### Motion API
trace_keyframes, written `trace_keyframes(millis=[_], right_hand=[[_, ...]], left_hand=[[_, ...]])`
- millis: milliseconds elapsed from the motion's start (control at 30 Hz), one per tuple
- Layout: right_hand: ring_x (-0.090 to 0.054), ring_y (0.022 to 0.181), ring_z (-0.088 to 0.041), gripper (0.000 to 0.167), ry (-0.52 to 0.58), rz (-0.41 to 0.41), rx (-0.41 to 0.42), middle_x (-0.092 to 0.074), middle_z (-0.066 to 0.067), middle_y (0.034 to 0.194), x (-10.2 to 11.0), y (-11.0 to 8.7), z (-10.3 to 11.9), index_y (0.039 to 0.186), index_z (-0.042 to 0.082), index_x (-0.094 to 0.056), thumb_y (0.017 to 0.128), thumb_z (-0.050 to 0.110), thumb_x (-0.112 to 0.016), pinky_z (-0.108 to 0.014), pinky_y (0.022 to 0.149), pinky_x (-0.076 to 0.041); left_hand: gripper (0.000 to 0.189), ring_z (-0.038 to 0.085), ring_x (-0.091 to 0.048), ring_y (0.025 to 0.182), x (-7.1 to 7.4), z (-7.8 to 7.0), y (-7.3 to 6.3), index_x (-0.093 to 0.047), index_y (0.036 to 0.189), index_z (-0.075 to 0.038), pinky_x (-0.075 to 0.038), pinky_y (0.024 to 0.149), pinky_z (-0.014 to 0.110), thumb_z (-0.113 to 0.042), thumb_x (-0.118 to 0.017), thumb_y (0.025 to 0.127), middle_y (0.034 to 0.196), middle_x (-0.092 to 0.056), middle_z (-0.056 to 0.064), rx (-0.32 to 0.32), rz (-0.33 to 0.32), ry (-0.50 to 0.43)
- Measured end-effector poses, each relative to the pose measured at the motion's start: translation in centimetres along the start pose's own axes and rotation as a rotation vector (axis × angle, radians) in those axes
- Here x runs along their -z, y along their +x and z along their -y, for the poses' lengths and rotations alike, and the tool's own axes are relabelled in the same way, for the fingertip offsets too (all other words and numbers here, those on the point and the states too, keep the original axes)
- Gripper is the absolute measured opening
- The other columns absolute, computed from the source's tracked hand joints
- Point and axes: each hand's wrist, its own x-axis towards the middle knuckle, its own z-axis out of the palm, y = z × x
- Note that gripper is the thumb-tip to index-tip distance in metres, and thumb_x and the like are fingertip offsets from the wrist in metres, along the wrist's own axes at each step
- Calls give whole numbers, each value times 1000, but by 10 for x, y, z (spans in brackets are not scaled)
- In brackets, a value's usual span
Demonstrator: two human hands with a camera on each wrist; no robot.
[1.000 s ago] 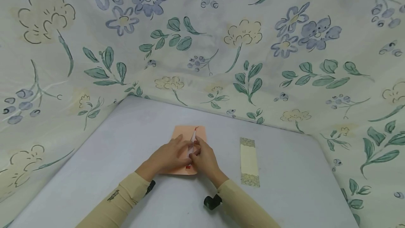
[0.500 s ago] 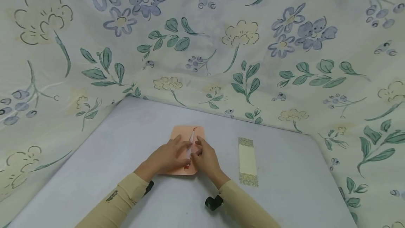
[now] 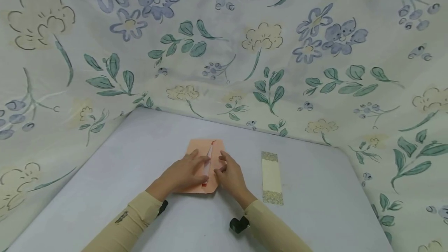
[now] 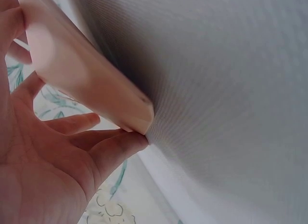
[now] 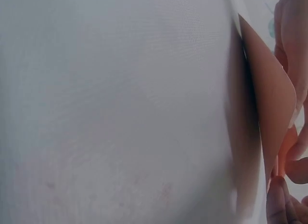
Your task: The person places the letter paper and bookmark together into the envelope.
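A peach sheet of paper, its sides folded toward the middle, lies on the table. A narrow wedge-shaped gap between the flaps shows a white inside with small red marks at its ends. Across the left flap, the left hand presses with spread fingers, thumb and index tip near the gap. In the left wrist view its fingertips touch the lower end of the folded paper. The right hand has bent fingers and pinches the right folded edge. From the right wrist, the flap bulges up off the table.
A cream strip with glittery gold ends lies right of the paper on the white table. Floral fabric hangs behind and at both sides. Black wrist cameras sit below the forearms.
The right hand has slid from the middle gap outward to the right edge of the paper. The left hand stays on the left flap. The head view has shifted slightly.
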Motion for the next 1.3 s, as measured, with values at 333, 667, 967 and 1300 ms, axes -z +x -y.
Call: trace_keyframes(millis=[333,667,967,1300], right_hand=[[-60,76,-7,64,-12,-7,-24,-65,-14,131,5,-4,-7,148,0,-46,91,3,-74,-20,57,-49],[-58,73,-7,63,-31,-39,-23,-65,-13,129,7,-5,-12,147,0,-47,90,2,-74,-20,56,-49],[-58,72,-6,64,-33,-61,-20,-66,-14,128,8,-5,-16,146,-1,-48,89,3,-75,-20,56,-49],[-57,74,-6,62,-61,-80,-27,-66,-12,127,12,-5,-22,146,0,-48,91,8,-75,-21,60,-49]], left_hand=[[66,53,-46,134,0,1,0,-53,146,-22,-45,99,65,-53,-70,91,159,-33,29,-16,1,-8],[66,55,-47,132,3,1,1,-53,146,-20,-45,98,66,-52,-71,91,157,-34,31,-20,2,-3],[66,54,-43,136,2,3,2,-53,147,-23,-43,101,67,-54,-70,91,159,-32,29,-4,6,-8],[68,56,-42,136,4,2,3,-53,147,-22,-41,101,69,-54,-70,91,159,-32,29,-4,1,-1]])
